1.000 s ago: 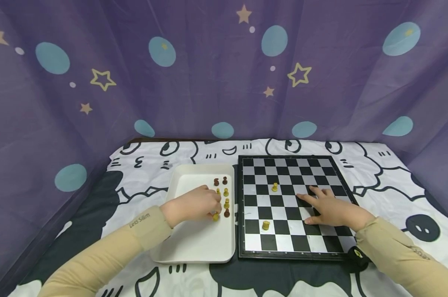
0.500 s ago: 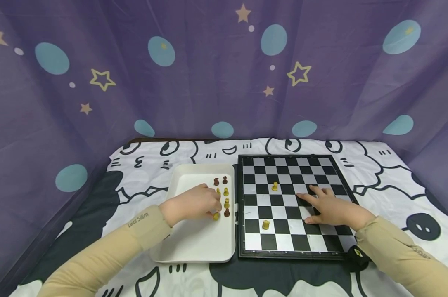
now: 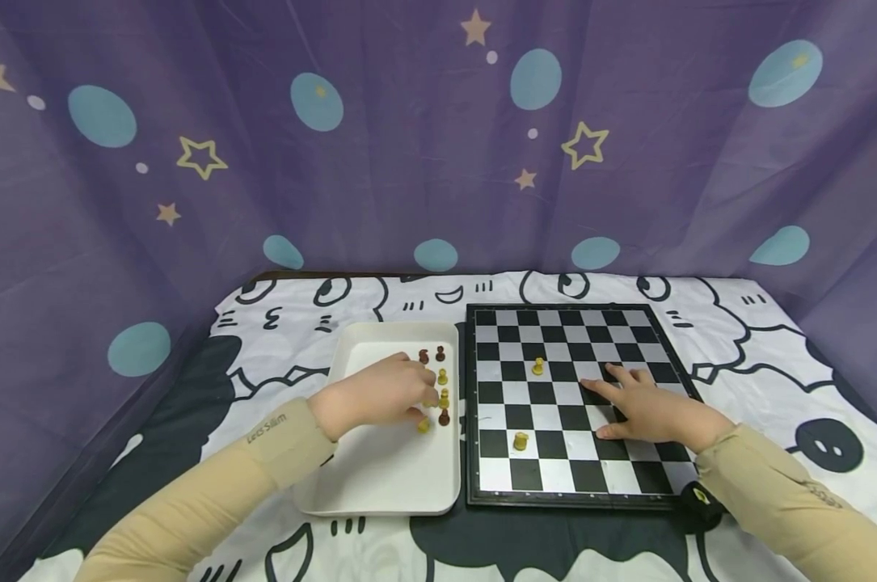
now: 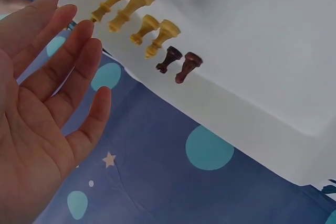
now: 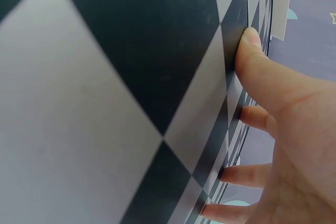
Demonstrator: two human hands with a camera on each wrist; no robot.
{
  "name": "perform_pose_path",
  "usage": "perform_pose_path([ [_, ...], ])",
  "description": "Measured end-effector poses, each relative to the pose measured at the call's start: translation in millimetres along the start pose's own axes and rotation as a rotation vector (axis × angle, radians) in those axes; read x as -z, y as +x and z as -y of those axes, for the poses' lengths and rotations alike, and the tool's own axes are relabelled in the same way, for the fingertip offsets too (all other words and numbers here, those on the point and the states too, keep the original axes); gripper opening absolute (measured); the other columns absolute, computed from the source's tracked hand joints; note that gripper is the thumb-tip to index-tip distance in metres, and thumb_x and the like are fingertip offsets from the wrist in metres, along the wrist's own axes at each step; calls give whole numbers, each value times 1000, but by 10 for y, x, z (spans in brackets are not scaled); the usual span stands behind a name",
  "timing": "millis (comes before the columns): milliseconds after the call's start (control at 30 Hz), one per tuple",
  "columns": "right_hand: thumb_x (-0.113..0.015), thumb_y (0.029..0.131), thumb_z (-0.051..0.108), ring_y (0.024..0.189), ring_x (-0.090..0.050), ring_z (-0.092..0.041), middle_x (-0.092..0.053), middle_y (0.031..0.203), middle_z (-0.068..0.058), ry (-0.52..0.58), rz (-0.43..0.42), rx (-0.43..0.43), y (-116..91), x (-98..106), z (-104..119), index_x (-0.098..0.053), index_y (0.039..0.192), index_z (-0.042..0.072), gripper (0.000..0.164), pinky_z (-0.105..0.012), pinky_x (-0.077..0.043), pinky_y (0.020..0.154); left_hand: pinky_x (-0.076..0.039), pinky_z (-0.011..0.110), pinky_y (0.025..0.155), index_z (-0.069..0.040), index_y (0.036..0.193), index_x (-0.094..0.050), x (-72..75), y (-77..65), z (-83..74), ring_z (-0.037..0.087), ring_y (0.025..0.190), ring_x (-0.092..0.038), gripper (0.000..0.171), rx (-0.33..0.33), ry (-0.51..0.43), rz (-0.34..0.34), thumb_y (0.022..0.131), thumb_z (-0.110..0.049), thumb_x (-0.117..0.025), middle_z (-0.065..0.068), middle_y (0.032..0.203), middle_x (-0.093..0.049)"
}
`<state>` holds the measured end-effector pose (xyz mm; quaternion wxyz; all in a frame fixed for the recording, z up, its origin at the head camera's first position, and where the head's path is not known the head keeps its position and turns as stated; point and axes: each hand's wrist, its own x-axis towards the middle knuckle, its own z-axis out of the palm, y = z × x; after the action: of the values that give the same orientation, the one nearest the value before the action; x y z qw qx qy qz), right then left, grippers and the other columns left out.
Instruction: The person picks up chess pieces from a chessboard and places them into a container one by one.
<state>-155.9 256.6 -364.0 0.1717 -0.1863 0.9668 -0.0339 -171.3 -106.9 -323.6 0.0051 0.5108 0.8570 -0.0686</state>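
My left hand (image 3: 383, 392) hovers over the right side of a white tray (image 3: 376, 489). Its fingers look loosely extended in the left wrist view, and no piece shows between them. Yellow chess pieces (image 4: 132, 8) and brown chess pieces (image 4: 189, 66) lie on their sides close to the fingertips. Part of the group is hidden under the hand in the head view. My right hand (image 3: 645, 408) rests on a black-and-white chessboard (image 3: 562, 469), fingers spread and fingertips touching the squares. Two yellow chess pieces stand on the board, one farther back (image 3: 537, 366), one nearer (image 3: 520, 440).
Tray and board sit side by side with a narrow gap between them. Beneath lies a cartoon-print cloth (image 3: 365, 299). Behind hangs a purple curtain (image 3: 423, 178) with stars and blue ovals. A small black object (image 3: 700, 501) sits at the board's near right corner, by the right wrist.
My left hand has shifted slightly away from me and to the right, now covering a yellow piece that was partly visible beside its fingers. The right hand stays in place.
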Motion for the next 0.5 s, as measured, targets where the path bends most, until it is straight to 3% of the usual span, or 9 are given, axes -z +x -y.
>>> perform_pose_path([
  [133,-62,77,62,123,-31,-57,-26,144,-34,1,-1,3,3,-12,-3,-41,141,15,82,-68,-44,82,-46,30,71,-21,99,-74,14,21,-2,10,81,-59,24,-11,-22,-24,75,-24,-78,-5,89,-66],
  [500,-62,78,61,124,-30,-57,-25,145,-33,7,5,-2,-3,6,11,-41,141,14,82,-68,-43,83,-47,33,72,-19,89,-72,102,153,-48,12,79,-59,14,-42,-5,-57,77,-23,-77,-4,84,-65],
])
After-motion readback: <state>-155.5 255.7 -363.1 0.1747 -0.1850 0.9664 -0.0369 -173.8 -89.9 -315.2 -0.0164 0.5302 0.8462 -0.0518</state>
